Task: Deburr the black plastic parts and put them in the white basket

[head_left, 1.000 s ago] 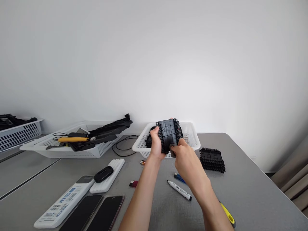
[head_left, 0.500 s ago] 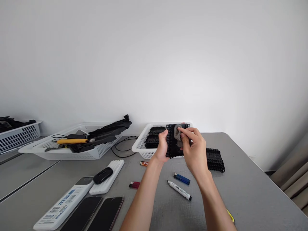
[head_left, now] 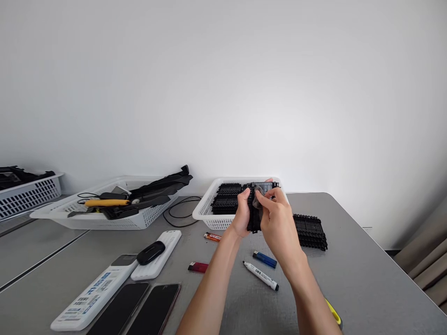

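Observation:
My left hand [head_left: 241, 215] grips the left side of a black ribbed plastic piece [head_left: 254, 222], held up in front of the white basket [head_left: 206, 222]. In my right hand [head_left: 279, 221] a crumpled grey cloth [head_left: 258, 197] is pinched and pressed against the face of that piece. My right fingers hide part of both. Similar black pieces [head_left: 225, 204] lie in the basket behind. Another stack of black pieces [head_left: 309, 230] rests on the table to the right of my right hand.
On the grey table [head_left: 356, 279] lie a blue lighter [head_left: 264, 259], a marker [head_left: 261, 276], red lighter [head_left: 198, 267], orange lighter [head_left: 212, 237], phones [head_left: 153, 309] and white power banks [head_left: 94, 298]. A yellow-edged tool [head_left: 333, 311] sits near my right forearm. Left stands a basket [head_left: 104, 223] of tools.
The black piece has turned and tilted in my left hand, with its top swung rightward. My right hand and the cloth have shifted slightly toward its left edge.

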### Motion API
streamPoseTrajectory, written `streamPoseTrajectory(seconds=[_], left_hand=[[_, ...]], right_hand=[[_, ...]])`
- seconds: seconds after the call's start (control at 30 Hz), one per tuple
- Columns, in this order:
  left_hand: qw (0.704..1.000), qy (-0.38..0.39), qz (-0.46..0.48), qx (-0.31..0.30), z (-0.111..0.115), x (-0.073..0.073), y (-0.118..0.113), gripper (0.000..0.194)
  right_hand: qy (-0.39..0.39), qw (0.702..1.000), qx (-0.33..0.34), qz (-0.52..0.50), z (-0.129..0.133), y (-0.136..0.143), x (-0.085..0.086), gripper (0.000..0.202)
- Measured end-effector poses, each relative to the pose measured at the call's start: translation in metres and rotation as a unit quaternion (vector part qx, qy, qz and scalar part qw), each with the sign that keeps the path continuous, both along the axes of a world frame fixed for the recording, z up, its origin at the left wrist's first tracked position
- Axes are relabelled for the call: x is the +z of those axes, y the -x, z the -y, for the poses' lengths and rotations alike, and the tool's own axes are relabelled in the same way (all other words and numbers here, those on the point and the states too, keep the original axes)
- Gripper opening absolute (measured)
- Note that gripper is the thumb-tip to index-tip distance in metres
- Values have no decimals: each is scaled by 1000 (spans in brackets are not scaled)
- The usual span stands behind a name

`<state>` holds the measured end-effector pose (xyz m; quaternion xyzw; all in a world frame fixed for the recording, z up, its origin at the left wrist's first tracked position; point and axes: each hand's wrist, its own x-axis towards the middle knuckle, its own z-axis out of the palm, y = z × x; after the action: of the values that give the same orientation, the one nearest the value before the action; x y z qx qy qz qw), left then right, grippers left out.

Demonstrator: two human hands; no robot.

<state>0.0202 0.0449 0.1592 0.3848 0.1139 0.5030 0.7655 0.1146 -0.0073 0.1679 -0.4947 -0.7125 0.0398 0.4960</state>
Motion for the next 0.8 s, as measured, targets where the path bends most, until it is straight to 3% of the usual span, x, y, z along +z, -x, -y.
streamPoseTrajectory(seconds=[0.2, 0.33, 0.53, 0.63, 0.8], left_hand=[[991, 15, 20, 128, -4, 8, 14, 63], [985, 21, 15, 171, -8, 10, 24, 62], [985, 13, -6, 171, -8, 8, 26, 64], [989, 4, -4, 151, -9, 7, 26, 66], [994, -4, -12, 105, -8, 1, 17, 67]], right_hand=[[61, 994, 51, 78, 5, 14, -3, 41], [88, 988, 84, 93, 7, 18, -4, 39], [113, 984, 128, 58, 8, 5, -3, 40], [105, 982, 156, -18, 7, -6, -1, 39], [-3, 981, 60, -183, 2, -11, 3, 31]])
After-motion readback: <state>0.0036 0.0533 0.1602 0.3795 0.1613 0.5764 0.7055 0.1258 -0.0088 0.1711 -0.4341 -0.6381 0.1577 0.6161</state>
